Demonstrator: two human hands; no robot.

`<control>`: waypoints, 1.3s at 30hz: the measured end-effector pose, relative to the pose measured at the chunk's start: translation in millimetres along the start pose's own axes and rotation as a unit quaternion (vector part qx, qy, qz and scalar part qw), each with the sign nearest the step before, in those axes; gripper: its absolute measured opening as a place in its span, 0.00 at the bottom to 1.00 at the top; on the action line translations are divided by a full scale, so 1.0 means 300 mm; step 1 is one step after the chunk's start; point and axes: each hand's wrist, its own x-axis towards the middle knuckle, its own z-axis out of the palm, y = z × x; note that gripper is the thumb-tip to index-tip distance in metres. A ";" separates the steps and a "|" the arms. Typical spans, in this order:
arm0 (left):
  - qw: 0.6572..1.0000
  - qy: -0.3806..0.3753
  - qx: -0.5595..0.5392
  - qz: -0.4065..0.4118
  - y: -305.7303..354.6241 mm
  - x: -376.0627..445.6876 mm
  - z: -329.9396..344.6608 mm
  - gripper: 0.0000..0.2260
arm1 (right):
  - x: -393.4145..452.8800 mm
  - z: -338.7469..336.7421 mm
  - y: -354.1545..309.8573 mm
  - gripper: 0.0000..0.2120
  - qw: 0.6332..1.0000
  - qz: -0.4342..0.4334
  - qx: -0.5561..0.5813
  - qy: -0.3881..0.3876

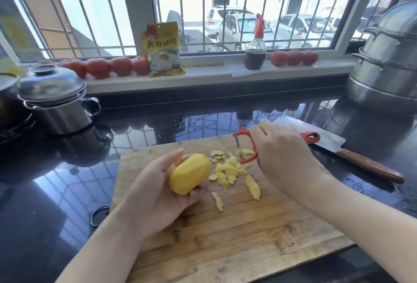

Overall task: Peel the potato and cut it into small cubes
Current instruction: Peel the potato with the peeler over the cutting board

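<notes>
My left hand holds a yellow potato over the wooden cutting board; its visible side is bare of skin. My right hand grips a red peeler, held to the right of the potato and apart from it, above a pile of peel strips on the board. A cleaver with a wooden handle lies on the counter behind my right hand.
Dark glossy counter all round the board. A lidded steel pot stands at the left, stacked steel steamers at the right. On the sill: tomatoes, a yellow packet, a dark spray bottle.
</notes>
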 end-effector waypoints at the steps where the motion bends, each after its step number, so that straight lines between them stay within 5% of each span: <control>1: 1.000 0.006 0.001 0.002 -0.001 0.000 -0.002 0.14 | -0.001 -0.011 -0.007 0.07 1.000 0.001 0.010 0.007; 7: 0.997 0.058 0.026 0.030 -0.017 0.025 -0.016 0.13 | -0.023 -0.091 -0.060 0.07 0.996 -0.066 -0.030 -0.047; 11: 0.993 0.093 0.017 0.063 -0.016 0.034 -0.021 0.11 | 0.008 -0.110 -0.043 0.05 0.999 -0.024 0.019 0.032; 15: 0.987 0.125 0.038 0.090 -0.019 0.045 -0.021 0.11 | 0.003 -0.064 -0.026 0.10 0.991 -0.047 -0.090 -0.093; 19: 0.985 0.137 0.039 0.096 -0.027 0.047 -0.026 0.10 | -0.001 -0.062 -0.010 0.19 0.988 -0.014 -0.122 -0.093; 23: 0.988 0.126 0.007 0.087 -0.016 0.046 -0.028 0.10 | -0.002 -0.028 -0.004 0.16 0.993 -0.009 -0.037 -0.111; 26: 0.988 0.128 -0.006 0.087 -0.013 0.045 -0.041 0.13 | -0.010 -0.036 -0.028 0.04 0.996 -0.035 0.070 -0.041; 29: 0.987 0.137 0.002 0.081 -0.018 0.049 -0.034 0.12 | -0.029 -0.074 -0.069 0.02 0.993 -0.102 0.062 0.026; 35: 0.989 0.119 0.024 0.086 -0.019 0.055 -0.036 0.16 | -0.033 -0.080 -0.172 0.10 0.988 -0.124 0.007 0.091; 39: 0.991 0.100 0.036 0.080 -0.023 0.050 -0.030 0.17 | -0.035 -0.074 -0.221 0.24 0.983 -0.130 -0.001 0.126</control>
